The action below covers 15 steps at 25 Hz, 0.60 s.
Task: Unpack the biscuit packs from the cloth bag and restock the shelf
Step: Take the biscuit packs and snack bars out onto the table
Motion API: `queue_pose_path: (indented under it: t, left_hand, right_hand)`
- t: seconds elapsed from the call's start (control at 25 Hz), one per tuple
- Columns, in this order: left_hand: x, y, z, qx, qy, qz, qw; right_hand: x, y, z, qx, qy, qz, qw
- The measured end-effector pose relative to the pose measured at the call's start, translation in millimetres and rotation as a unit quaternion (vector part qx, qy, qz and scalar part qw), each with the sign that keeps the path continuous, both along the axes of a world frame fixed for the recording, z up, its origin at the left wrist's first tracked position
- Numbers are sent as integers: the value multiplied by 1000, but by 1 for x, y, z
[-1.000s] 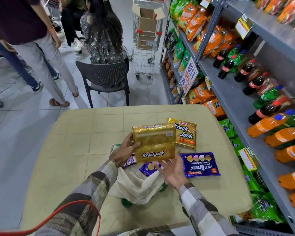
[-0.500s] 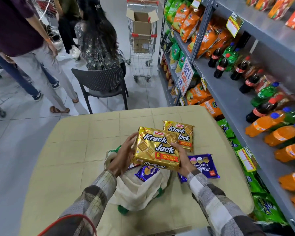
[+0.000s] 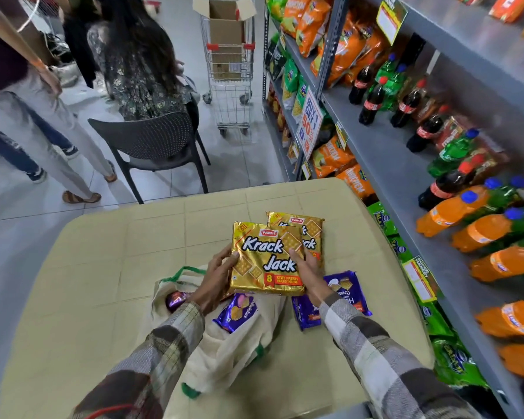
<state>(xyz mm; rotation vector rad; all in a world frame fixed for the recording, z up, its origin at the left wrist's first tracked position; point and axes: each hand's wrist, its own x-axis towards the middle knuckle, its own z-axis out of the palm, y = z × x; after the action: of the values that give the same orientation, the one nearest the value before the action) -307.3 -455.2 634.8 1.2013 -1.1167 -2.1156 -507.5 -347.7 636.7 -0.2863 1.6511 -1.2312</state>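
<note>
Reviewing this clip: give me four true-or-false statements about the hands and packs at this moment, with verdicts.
1. The left hand and right hand both hold the front Krack Jack pack. True.
2. The cloth bag is empty. False: a purple pack shows in its mouth.
3. A second Krack Jack pack lies on the table behind the held one. True.
4. The Hide & Seek pack by the right wrist is inside the bag. False: it lies on the table.

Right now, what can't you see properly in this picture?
Head view, cloth bag: its folds hide how many packs remain inside.
Head view, second Krack Jack pack: the held Krack Jack pack covers most of it.
Head view, purple pack on the table: the right hand and sleeve cover its middle.
Head view, orange bottles: labels blurred.
</note>
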Motion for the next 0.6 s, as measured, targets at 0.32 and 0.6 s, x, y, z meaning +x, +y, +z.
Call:
queue_pose_path:
  t: [0.32, 0.6]
  left_hand:
    - [-121, -33, -37, -137, -82, -7, 987]
    - [-150, -54, -77, -163, -133, -31, 977]
  right_hand:
    - [-93, -37, -46, 54, 135, -41, 989]
    - [-123, -57, -83, 91, 175, -23, 980]
